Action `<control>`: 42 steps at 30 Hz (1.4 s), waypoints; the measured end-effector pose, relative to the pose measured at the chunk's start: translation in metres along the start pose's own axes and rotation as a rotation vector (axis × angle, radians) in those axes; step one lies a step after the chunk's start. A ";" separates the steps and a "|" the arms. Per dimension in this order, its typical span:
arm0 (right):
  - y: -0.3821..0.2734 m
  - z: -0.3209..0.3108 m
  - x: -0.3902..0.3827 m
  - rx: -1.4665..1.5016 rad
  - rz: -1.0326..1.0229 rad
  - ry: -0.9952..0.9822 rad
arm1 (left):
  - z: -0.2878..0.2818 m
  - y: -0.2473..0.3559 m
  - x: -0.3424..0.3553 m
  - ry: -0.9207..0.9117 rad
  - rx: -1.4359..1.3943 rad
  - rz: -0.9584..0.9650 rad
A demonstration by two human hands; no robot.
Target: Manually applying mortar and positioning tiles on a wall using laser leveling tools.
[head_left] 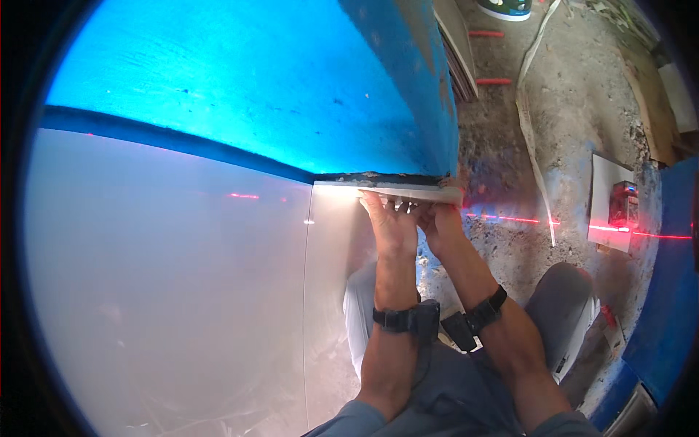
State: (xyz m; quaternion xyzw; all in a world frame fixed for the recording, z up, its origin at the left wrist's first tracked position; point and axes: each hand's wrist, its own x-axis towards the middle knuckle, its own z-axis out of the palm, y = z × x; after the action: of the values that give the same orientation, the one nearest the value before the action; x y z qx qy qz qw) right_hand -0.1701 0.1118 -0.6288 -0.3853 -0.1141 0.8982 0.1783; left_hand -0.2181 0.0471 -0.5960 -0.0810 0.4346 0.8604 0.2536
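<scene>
"Tile strip [437,195], the pale one: where does it sit?"

"At the end of the blue wall [240,80], just under its dark, rough lower edge, its left end beside the large pale panels [167,277]."

"And the fingers?"

"Left hand [395,229]: thumb stretched up to the strip's edge, other fingers bent beneath. Right hand [439,224]: fingers bent up against it, close to the left ones. Both touch it; I cannot tell whether they grip or only press."

"What crowds the spot?"

"Wall in front, panels to the left. The grey-clad right knee [559,291] is bent out beside the right forearm, and each forearm wears a black strap. The hands hide part of the strip's underside."

"Further right?"

"Rough floor [575,102] with a long white band [526,124] trailing down it, its lower end near a red light line. That line runs to a small dark device [624,202] on a white board [601,182]. Leaning slabs [457,58] and a bucket [506,10] stand farther up, well apart from the hands."
</scene>
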 end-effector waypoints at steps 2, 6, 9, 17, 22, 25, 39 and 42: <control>0.000 -0.002 0.002 -0.013 0.017 0.031 | -0.001 0.001 0.001 0.000 -0.020 -0.010; 0.002 -0.013 0.008 -0.006 0.013 -0.074 | 0.001 0.001 0.000 -0.055 -0.004 -0.008; 0.002 -0.007 0.005 0.013 0.025 -0.042 | -0.004 0.002 0.001 -0.069 0.014 -0.003; 0.001 -0.009 0.005 0.038 0.017 -0.092 | -0.002 0.006 0.001 -0.067 -0.034 -0.011; 0.001 -0.012 0.007 0.038 0.035 -0.153 | 0.001 0.010 -0.005 -0.019 -0.018 -0.012; 0.000 -0.005 0.003 0.063 0.064 -0.116 | 0.001 0.012 0.000 -0.051 -0.039 -0.011; 0.008 -0.011 0.008 -0.015 0.046 -0.130 | -0.011 0.015 0.004 -0.033 0.048 0.013; 0.007 -0.002 0.003 -0.012 0.059 -0.065 | -0.007 0.014 0.008 0.019 -0.015 -0.057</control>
State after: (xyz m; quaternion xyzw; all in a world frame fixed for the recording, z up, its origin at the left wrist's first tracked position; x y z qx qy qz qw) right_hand -0.1717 0.1072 -0.6345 -0.3601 -0.1139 0.9144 0.1458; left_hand -0.2323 0.0372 -0.5935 -0.1036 0.4278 0.8553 0.2734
